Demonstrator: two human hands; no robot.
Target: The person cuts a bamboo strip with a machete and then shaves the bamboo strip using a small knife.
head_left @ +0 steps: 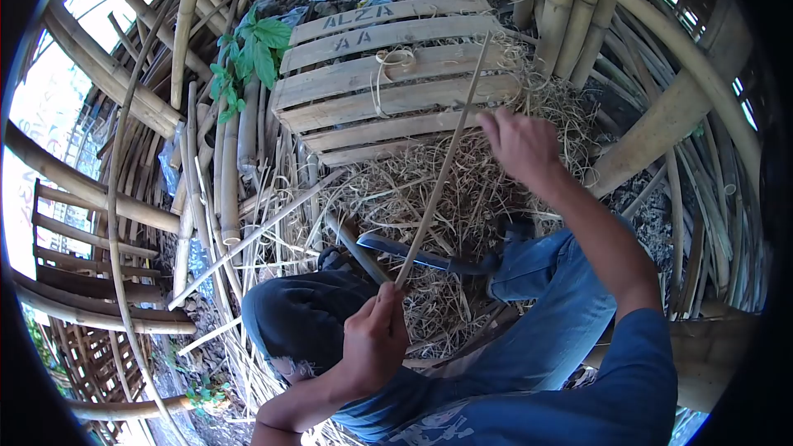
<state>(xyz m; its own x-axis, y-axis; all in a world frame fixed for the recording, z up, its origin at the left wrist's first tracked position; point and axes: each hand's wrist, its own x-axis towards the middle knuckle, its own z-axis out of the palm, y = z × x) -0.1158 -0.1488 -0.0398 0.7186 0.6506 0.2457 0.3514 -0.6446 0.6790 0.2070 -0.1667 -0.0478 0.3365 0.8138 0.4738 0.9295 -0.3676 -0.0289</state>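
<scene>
Closes left hand around near end of bamboo strip, slanting far and right over a curved blade; could cut fingers by dipping too low. Farther right, curls right hand beside the strip; cannot tell if touching. Could catch splinters by sliding along an edge.

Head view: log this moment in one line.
left hand: grips near end of strip | right hand: beside strip, contact unclear | blade: beneath strip | crate: beyond shavings
</scene>
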